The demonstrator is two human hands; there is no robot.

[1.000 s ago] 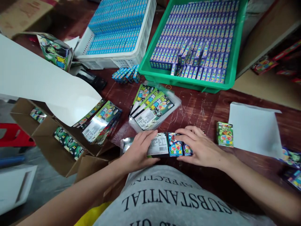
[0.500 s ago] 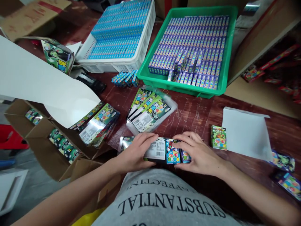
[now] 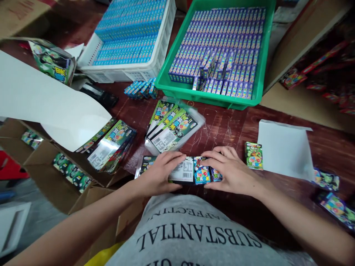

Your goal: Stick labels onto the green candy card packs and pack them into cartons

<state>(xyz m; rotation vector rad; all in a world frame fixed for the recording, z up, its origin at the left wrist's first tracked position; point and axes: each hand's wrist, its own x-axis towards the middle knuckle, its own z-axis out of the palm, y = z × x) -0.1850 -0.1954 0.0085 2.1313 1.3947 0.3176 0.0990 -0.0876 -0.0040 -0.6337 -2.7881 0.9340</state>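
Note:
My left hand (image 3: 158, 173) is closed over a flat printed packet (image 3: 183, 170), thumb on the near edge and fingers on the far one. The packet has a clear end at the left and a white barcode label. At its right end, a small blue candy-style box (image 3: 202, 171) stands against the label edge, with a purple box (image 3: 216, 175) beside it. My right hand (image 3: 231, 171) grips these two boxes between thumb and fingers. Whether they sit inside the packet or only touch it, I cannot tell. Printed packets (image 3: 173, 127) lie fanned on clear plastic just beyond.
A green tray (image 3: 208, 98) of purple boxes and a white crate (image 3: 116, 70) of blue boxes stand at the back. Right lie a green box (image 3: 253, 156) and a white open carton (image 3: 285, 151). Left are stacked packets (image 3: 111, 146) and a divided cardboard box (image 3: 47, 177).
The whole view has shifted slightly, so the scene sits further left and higher. Both hands keep nearly the same grip on the packet and boxes.

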